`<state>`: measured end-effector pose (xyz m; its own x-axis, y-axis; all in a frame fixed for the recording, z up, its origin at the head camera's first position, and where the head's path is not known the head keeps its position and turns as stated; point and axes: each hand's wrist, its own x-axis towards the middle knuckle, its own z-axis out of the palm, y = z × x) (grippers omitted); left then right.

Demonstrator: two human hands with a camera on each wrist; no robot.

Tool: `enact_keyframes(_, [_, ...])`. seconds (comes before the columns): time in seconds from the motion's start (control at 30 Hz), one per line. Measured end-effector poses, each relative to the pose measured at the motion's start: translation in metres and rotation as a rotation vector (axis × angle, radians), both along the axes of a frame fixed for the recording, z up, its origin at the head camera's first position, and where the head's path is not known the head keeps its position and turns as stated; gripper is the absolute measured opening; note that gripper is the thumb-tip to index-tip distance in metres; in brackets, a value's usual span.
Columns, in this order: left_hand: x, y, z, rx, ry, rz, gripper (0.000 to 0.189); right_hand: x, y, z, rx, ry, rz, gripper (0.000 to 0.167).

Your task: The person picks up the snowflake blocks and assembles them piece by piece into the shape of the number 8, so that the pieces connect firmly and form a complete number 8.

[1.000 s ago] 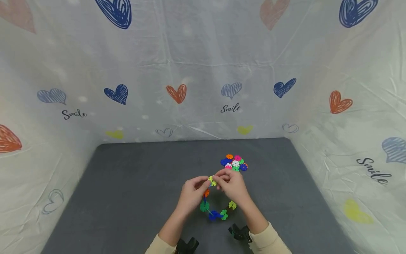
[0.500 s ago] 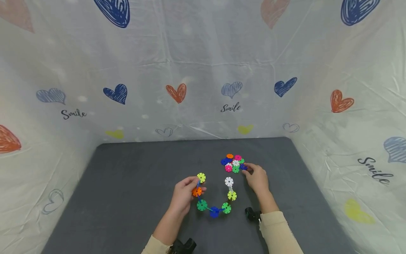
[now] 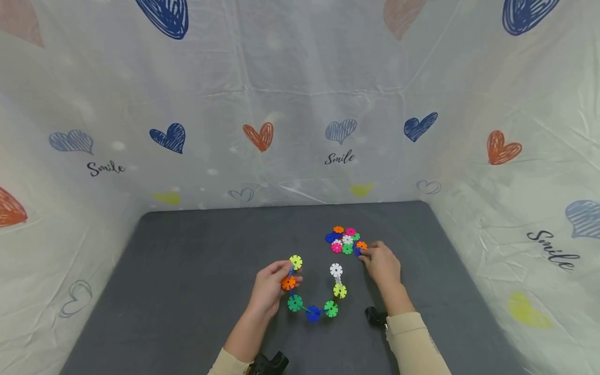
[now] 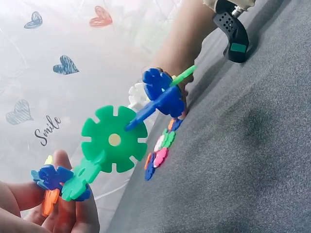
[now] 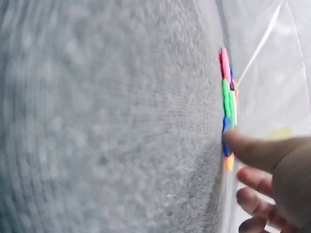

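My left hand (image 3: 269, 289) grips a U-shaped chain of notched plastic snowflake discs by its left arm, close to an orange disc (image 3: 288, 283) and under a yellow disc (image 3: 296, 262). The chain runs through a teal-green disc (image 3: 295, 303), a blue disc (image 3: 313, 313) and a lighter green disc (image 3: 331, 309), up to a white disc (image 3: 336, 270) at its other end. My right hand (image 3: 382, 264) is at the right edge of a pile of loose discs (image 3: 347, 239). Its thumb and fingertips pinch a blue disc (image 5: 226, 138) beside an orange one (image 3: 361, 245).
The dark grey cloth table (image 3: 211, 271) reaches back to a white curtain (image 3: 290, 104) printed with hearts, which also hangs on both sides. A black wrist camera (image 3: 375, 316) is strapped below my right hand, another (image 3: 269, 363) below my left.
My right hand has let go of the chain's top and moved right to the pile. There the blue disc has shifted toward me, baring an orange one. The left hand has shifted slightly left, still gripping.
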<state>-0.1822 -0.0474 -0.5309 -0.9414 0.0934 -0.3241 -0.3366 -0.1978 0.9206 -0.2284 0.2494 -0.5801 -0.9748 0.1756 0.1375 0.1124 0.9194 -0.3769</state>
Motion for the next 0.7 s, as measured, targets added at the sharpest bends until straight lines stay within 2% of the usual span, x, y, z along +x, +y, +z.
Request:
enact_keyframes(0.17, [0.002, 0.0, 0.001, -0.007, 0.005, -0.008, 0.036, -0.002, 0.001, 0.001, -0.044, -0.056, 0.0, 0.044])
enact_keyframes(0.3, [0.004, 0.0, 0.002, -0.027, 0.033, -0.01, 0.036, -0.003, 0.003, 0.004, -0.114, -0.064, -0.029, 0.032])
enact_keyframes(0.43, [0.004, 0.001, 0.004, -0.042, 0.056, -0.019, 0.034, 0.0, 0.0, 0.011, -0.304, -0.01, -0.026, 0.022])
enact_keyframes(0.57, [0.005, 0.002, 0.008, -0.069, 0.069, -0.026, 0.034, 0.014, -0.025, 0.038, -0.523, 0.089, 0.064, 0.019])
enact_keyframes(0.63, [0.005, 0.002, 0.009, -0.09, 0.078, -0.024, 0.034, 0.026, -0.044, 0.054, -0.575, 0.157, 0.141, 0.016])
enact_keyframes(0.7, [0.005, 0.003, 0.011, -0.11, 0.09, -0.02, 0.034, 0.038, -0.062, 0.065, -0.57, 0.232, 0.236, 0.012])
